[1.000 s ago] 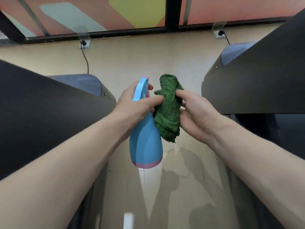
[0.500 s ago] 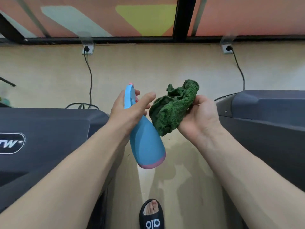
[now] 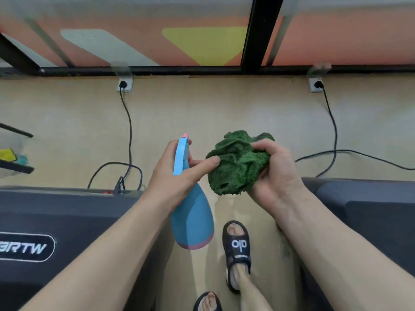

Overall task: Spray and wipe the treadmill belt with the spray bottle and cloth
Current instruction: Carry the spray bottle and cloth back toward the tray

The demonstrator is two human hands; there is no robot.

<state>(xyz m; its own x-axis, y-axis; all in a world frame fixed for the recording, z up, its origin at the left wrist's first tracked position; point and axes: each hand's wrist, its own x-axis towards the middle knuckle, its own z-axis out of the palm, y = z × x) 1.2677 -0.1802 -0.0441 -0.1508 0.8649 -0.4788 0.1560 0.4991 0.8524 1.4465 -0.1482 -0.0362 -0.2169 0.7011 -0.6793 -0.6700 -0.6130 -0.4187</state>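
Note:
My left hand [image 3: 177, 173] grips the neck of a blue spray bottle [image 3: 193, 221] with a pink base band, its body hanging down over the floor. The left thumb reaches across and touches a bunched green cloth [image 3: 238, 162], which my right hand [image 3: 276, 173] holds crumpled from the right side. Both are held in the air in front of me, between two dark treadmills: one at lower left [image 3: 67, 223] with a white logo, one at lower right [image 3: 370, 212]. Neither treadmill's belt shows clearly.
A beige floor strip [image 3: 202, 113] runs between the treadmills, where my feet in black slides [image 3: 238, 248] stand. Two power cords [image 3: 128, 131] run from wall sockets [image 3: 124, 85] to the machines. A glass wall with a black frame [image 3: 253, 34] closes the far side.
The view has tilted downward, bringing my feet and the treadmill fronts into sight. My right hand has bunched the cloth tighter, and my left thumb now touches it.

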